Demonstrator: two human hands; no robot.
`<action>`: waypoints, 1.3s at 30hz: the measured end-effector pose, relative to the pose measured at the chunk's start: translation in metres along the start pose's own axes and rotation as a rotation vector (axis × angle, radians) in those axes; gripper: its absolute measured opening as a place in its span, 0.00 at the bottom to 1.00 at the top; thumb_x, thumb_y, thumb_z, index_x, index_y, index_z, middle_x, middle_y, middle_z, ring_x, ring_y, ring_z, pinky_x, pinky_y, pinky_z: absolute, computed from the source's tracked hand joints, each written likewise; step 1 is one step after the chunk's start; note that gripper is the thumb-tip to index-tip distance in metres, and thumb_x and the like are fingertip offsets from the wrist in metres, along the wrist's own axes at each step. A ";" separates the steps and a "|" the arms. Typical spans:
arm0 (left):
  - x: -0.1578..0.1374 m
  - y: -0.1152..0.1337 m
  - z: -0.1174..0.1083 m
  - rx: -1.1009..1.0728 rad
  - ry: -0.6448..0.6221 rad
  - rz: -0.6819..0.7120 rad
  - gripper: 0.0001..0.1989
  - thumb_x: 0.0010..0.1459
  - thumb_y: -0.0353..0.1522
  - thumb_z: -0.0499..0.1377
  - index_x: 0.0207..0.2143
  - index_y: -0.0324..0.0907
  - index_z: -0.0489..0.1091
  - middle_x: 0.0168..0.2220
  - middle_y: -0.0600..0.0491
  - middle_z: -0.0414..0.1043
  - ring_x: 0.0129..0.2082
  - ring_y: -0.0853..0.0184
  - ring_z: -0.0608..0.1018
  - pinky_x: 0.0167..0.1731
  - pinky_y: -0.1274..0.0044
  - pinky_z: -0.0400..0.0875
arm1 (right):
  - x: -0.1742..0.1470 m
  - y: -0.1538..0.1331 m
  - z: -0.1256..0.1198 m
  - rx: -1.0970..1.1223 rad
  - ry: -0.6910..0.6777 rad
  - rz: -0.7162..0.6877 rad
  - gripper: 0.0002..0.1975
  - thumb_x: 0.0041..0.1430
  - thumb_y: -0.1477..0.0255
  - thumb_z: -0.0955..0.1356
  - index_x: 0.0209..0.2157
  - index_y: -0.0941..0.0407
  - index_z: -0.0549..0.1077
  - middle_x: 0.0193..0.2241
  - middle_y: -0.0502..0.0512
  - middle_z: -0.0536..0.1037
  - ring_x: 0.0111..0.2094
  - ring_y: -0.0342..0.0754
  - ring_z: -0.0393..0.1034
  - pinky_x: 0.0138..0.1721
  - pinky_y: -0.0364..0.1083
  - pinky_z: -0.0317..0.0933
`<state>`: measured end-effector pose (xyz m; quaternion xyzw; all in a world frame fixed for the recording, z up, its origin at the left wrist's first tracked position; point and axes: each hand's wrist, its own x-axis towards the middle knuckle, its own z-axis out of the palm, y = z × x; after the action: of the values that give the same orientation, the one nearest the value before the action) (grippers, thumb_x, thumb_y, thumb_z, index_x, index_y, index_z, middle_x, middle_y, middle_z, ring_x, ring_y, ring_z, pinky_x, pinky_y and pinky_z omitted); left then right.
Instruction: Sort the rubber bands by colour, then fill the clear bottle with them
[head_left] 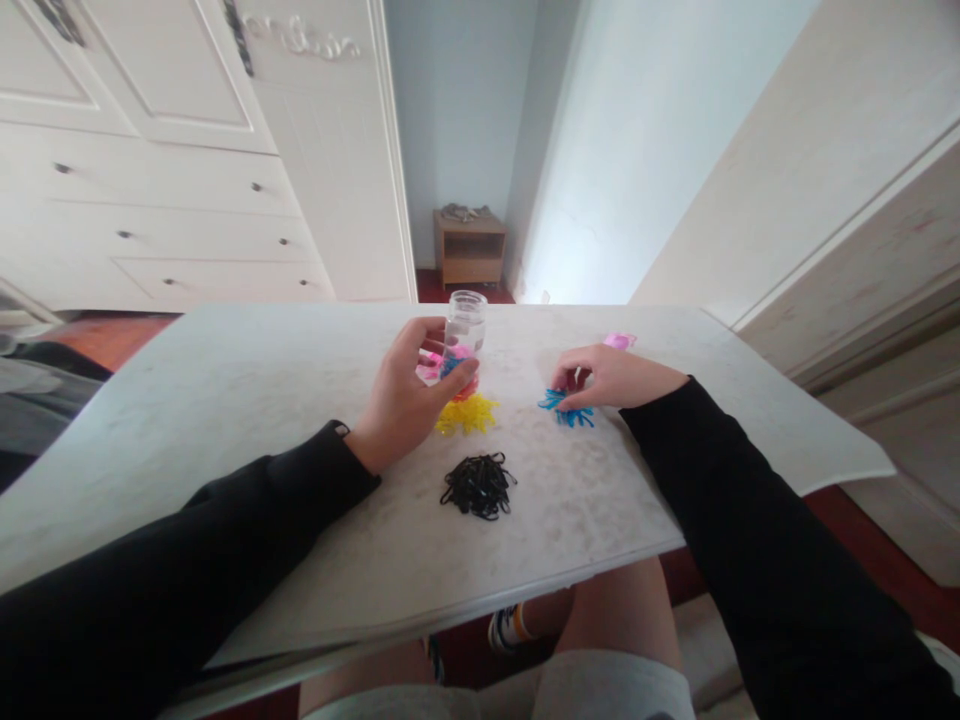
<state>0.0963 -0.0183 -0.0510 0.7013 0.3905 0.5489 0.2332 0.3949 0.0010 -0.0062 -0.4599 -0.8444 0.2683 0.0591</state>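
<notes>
Clear jar [466,320], mouth up & roughly upright, sits in the L hand [405,400] above the centre of the pale tabletop [262,380]; can't tell if its base touches. L forearm, in a black L sleeve [247,520], runs in from lower L, angled up & inward. Palm is at jar's L side, thumb across the near side, other fingers round the far side, so they're clamped on the glass, approx. lower half. Blue & reddish bits show thru the wall.

R forearm, black R sleeve [750,530], slants in from lower R; wrist bends so R hand [566,393] points L, knuckles up, fingers curled down to the blue elastic bands [576,415]. Thumb & index tips are close together at the pile; can't tell whether a band is pinched.

Yellow bands [471,415] lie just below the jar, black bands [478,486] nearer the body, pink bands [429,366] partly hidden behind L fingers. Another pink bunch [620,342] lies just beyond R hand.
</notes>
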 end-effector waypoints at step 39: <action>-0.006 0.010 -0.004 0.278 -0.163 0.266 0.20 0.53 0.30 0.70 0.50 0.45 0.80 0.40 0.51 0.74 0.40 0.62 0.75 0.45 0.65 0.74 | 0.007 -0.036 0.023 0.143 0.651 -0.269 0.04 0.59 0.71 0.70 0.31 0.56 0.73 0.25 0.50 0.76 0.27 0.43 0.68 0.32 0.46 0.62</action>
<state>0.0949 -0.0291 -0.0456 0.8141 0.3464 0.4571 0.0905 0.3559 -0.0187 -0.0082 -0.4005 -0.8135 0.1560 0.3917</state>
